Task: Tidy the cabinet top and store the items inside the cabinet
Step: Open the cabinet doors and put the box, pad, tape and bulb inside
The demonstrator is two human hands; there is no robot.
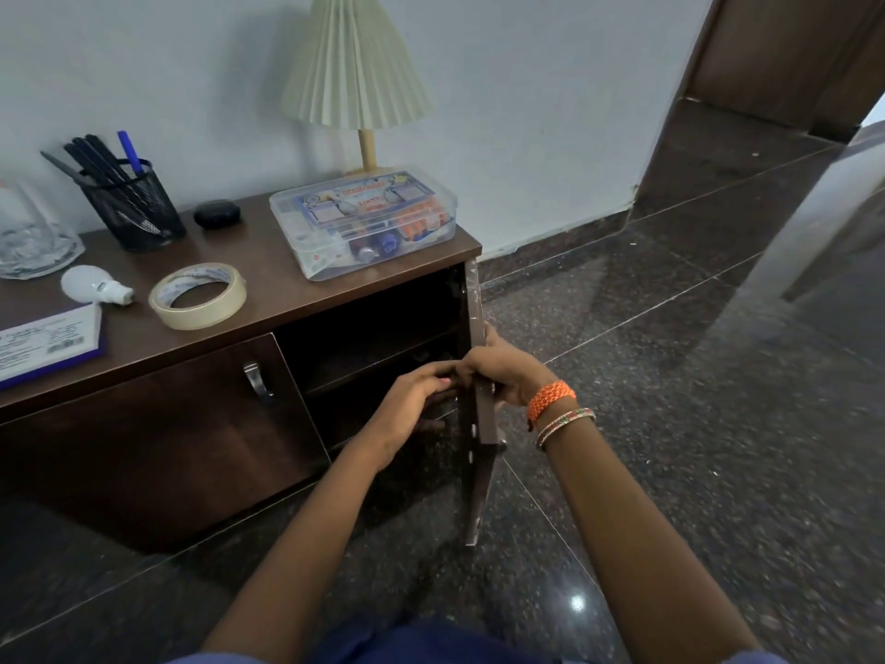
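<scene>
**Obscured / truncated items**

Cabinet interior (368, 337): dark; contents not discernible. Glass vessel (28, 232) and printed box (48, 345): cut by left edge; box print too small to read. Right hand (507, 371): fingers partly behind open door (481, 424). Lamp (357, 64): shade top cropped, base behind clear plastic box (364, 222).

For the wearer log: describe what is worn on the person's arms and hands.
Both forearms are bare, with no sleeves reaching them and no gloves. The right hand has an orange woven thread band at the wrist, and just behind it thin beaded bangles in mixed colours. The left hand and its wrist carry no band, watch or ring that shows. Dark blue clothing appears at the bottom edge.
</scene>
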